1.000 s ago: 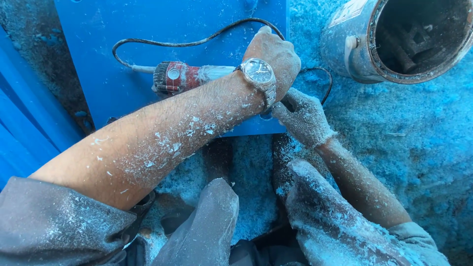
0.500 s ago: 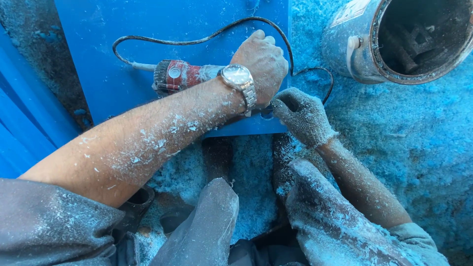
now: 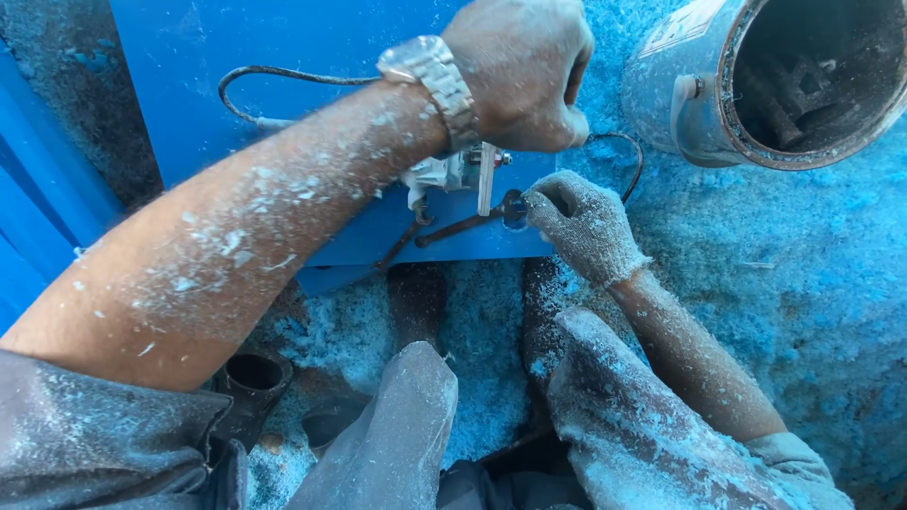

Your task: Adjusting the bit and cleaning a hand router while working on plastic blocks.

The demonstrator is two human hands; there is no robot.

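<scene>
Power tool (image 3: 452, 175), mostly hidden under a dust-caked forearm, lies on a blue panel (image 3: 312, 42) beside a grey metal drum (image 3: 680, 85), its black cord (image 3: 274, 74) looping across the panel. Left hand (image 3: 520, 71), bare with a metal wristwatch (image 3: 430, 80), is curled into a fist above the tool, though what it grips cannot be told. Right hand (image 3: 586, 227), gloved, pinches its fingers together on a dark wrench-like key (image 3: 468, 225) at the panel's lower edge.

Bright, hard daylight from above, dark shadows beneath the arms, sharp focus, slight wide-angle bending at edges.
</scene>
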